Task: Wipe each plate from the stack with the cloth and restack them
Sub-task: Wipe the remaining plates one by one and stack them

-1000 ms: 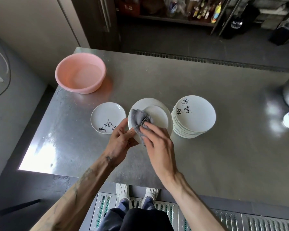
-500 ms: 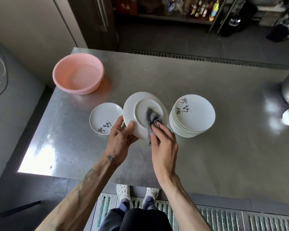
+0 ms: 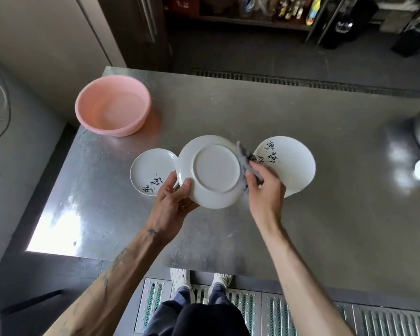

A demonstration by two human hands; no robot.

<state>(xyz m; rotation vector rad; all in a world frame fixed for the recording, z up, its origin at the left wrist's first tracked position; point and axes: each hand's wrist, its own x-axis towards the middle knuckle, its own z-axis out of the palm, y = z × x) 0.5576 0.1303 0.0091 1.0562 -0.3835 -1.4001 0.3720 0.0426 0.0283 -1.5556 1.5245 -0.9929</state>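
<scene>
Head view: at frame centre, the left hand (image 3: 172, 202) grip is pinching the upturned plate (image 3: 214, 170) by its lower-left rim; the right hand (image 3: 264, 187) grip is pinching the limp cloth (image 3: 245, 158) against its right edge; the plate is looking stiff, glazed, probably slippery, breakable.

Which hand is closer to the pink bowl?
Left. The left hand grips the plate edge nearest the bowl; the right hand, with the cloth, is across the plate.

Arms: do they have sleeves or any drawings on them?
No sleeves, both are bare. The left arm has dark tattoos: a small one by the wrist, more up the forearm. The right arm shows none. No gloves or watch on the left hand or right hand.
</scene>
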